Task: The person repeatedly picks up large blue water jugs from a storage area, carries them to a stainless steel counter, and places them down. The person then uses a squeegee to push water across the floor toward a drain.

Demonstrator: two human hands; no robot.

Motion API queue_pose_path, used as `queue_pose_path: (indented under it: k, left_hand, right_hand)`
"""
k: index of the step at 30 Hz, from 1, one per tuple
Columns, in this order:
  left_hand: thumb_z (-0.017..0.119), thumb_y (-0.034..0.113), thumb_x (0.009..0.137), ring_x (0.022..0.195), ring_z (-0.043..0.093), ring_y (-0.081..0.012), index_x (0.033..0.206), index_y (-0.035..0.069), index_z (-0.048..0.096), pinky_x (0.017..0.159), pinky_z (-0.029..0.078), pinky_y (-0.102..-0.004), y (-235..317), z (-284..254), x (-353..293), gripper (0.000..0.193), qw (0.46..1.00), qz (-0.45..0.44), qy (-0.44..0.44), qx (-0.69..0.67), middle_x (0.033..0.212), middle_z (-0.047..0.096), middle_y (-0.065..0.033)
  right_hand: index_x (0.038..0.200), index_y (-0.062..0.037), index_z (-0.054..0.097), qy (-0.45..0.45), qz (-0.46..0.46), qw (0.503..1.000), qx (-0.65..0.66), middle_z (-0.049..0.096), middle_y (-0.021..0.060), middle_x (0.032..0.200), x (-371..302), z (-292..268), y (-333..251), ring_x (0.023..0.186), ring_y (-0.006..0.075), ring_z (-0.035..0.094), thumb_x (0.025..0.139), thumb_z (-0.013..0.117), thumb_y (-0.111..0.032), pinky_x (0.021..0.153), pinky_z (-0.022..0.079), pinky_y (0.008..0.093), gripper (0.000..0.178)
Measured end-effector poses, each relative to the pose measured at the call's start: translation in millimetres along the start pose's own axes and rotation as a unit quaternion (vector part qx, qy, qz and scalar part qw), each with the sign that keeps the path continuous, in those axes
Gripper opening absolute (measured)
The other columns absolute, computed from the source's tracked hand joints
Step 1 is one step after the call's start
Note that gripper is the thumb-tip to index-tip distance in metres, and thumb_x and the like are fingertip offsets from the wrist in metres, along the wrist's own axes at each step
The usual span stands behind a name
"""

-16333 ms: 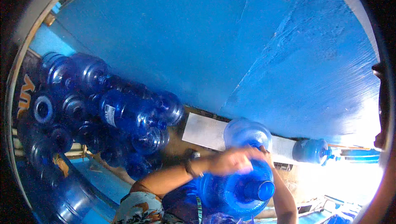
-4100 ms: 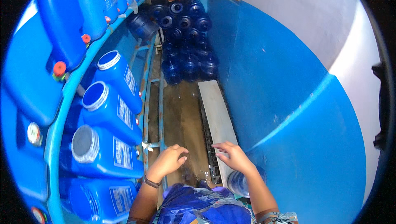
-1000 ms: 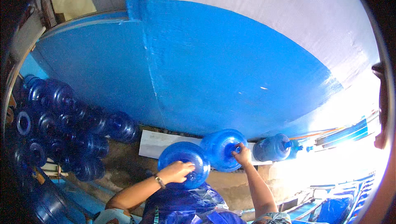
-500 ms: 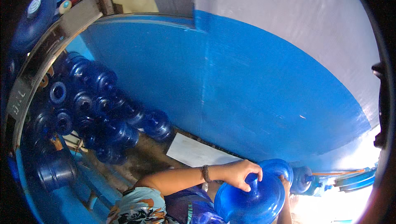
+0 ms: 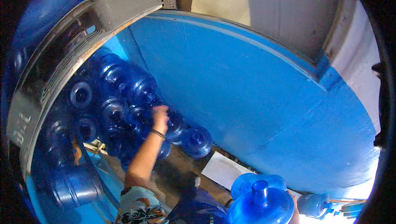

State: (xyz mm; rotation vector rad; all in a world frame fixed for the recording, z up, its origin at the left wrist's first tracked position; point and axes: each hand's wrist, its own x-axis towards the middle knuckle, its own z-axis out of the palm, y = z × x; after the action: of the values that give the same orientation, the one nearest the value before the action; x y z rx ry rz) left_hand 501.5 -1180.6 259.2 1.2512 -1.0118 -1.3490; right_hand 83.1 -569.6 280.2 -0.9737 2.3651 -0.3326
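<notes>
My left hand, a dark band at its wrist, is stretched out over a cluster of blue water jugs on the left. It is next to the jug necks; motion blurs its fingers, so I cannot tell whether it grips one. Close to my body at the lower right is a blue water jug, neck up, with a second blue jug just behind it. My right hand shows only in part at the front jug's right side and appears to hold it; its fingers are mostly hidden.
A blue wall runs along the far side. A white board lies on the floor at its foot, near a single jug. A large jug lies on its side at left, below a grey metal beam. More jugs are at right.
My left hand has let go of the front jug's neck and swung left to the cluster. The view has shifted left. The two near jugs remain at my right side.
</notes>
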Motion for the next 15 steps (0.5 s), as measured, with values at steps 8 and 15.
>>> queue_pose_path:
  k: [8,15]
  left_hand:
    - [0.066,0.069,0.076,0.119,0.042,-0.0271,0.144,0.024,0.041,0.083,0.049,-0.0336,92,-175,208,0.085,0.963,-0.095,0.176,-0.178,0.147,0.033,-0.0070]
    - [0.067,0.018,0.085,0.088,0.054,-0.0151,0.122,0.015,0.056,0.055,0.047,-0.0222,89,-193,238,0.039,0.998,0.059,-0.001,0.010,0.111,0.056,-0.0038]
  right_hand:
    - [0.107,-0.0083,0.059,-0.029,-0.032,0.998,0.040,0.069,0.0211,0.094,59,44,-72,0.080,0.0410,0.068,0.084,0.065,-0.028,0.071,0.054,0.0465,0.031]
    - [0.114,-0.0068,0.051,0.030,0.006,0.999,0.030,0.067,0.0240,0.102,67,59,-84,0.094,0.0399,0.066,0.085,0.064,-0.030,0.079,0.052,0.0470,0.040]
